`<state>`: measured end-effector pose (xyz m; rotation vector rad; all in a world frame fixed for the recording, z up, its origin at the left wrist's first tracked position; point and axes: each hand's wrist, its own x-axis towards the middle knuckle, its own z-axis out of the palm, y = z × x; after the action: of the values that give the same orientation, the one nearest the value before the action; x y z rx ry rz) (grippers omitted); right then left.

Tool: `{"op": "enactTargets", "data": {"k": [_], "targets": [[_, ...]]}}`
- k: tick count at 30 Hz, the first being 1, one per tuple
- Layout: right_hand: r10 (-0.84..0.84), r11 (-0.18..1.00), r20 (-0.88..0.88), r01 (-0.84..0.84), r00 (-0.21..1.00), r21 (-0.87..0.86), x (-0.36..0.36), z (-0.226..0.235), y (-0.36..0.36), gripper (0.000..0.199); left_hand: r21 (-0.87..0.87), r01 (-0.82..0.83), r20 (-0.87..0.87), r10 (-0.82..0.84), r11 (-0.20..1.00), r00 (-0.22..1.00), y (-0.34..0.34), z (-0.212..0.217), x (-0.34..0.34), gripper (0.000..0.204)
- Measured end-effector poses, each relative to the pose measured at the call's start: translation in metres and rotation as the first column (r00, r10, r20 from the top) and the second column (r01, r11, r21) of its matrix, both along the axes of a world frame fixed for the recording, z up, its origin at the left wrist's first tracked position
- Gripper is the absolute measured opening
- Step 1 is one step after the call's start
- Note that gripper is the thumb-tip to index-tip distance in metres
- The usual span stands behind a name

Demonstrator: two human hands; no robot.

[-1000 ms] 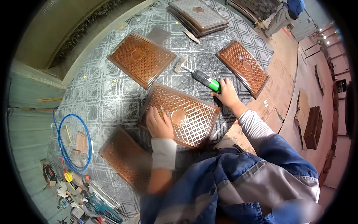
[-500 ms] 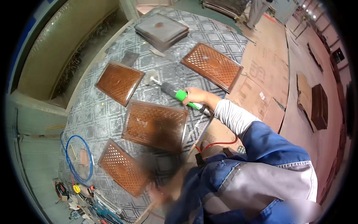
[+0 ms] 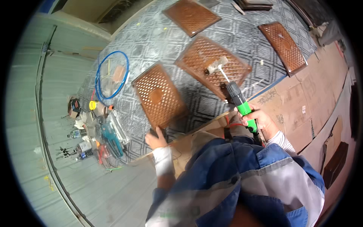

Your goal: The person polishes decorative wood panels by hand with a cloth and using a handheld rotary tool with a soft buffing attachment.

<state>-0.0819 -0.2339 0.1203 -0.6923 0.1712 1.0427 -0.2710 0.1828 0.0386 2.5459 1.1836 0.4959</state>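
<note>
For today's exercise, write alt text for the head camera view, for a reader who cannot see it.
Seen from above, a person's right hand holds a green-handled rotary tool whose brush tip rests on a brown lattice panel, while the left hand grips the near edge of a second lattice panel. Both lie on a grey patterned mat, with hand tools scattered at left.

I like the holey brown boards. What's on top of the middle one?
On the middle lattice panel rests the pale brush head of the green power tool, gripped by the right hand. The spot beneath the brush is hidden.

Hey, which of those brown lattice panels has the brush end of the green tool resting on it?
The middle panel, straight ahead of the right hand, which holds the green tool. The white brush head lies on its lattice; the other panels have nothing on them.
</note>
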Motion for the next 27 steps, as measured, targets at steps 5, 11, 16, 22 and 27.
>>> {"op": "enactTargets", "data": {"k": [5,11,16,22,27], "targets": [[0.074,0.974,0.127,-0.044,0.989,-0.223,-0.042,-0.012,0.081,0.046,-0.187,0.151,0.043,-0.146,0.971,0.988,0.037,-0.008,0.041,0.056],[0.190,0.897,0.279,-0.051,0.941,-0.438,-0.076,-0.001,0.176,0.040,-0.450,0.316,0.035,-0.337,0.835,0.941,0.080,-0.009,0.041,0.045],[0.385,0.771,0.386,-0.063,0.838,-0.634,-0.096,0.014,0.206,0.030,-0.488,0.427,0.079,-0.449,0.761,0.890,0.103,-0.009,0.034,0.041],[0.532,0.617,0.393,-0.025,0.750,-0.787,-0.102,0.015,0.220,0.041,-0.425,0.479,0.132,-0.472,0.768,0.872,0.108,-0.021,0.031,0.043],[0.280,0.922,0.348,-0.150,0.895,-0.358,-0.101,0.013,0.218,0.042,-0.452,0.487,0.192,-0.452,0.747,0.871,0.103,-0.019,0.028,0.045]]}}
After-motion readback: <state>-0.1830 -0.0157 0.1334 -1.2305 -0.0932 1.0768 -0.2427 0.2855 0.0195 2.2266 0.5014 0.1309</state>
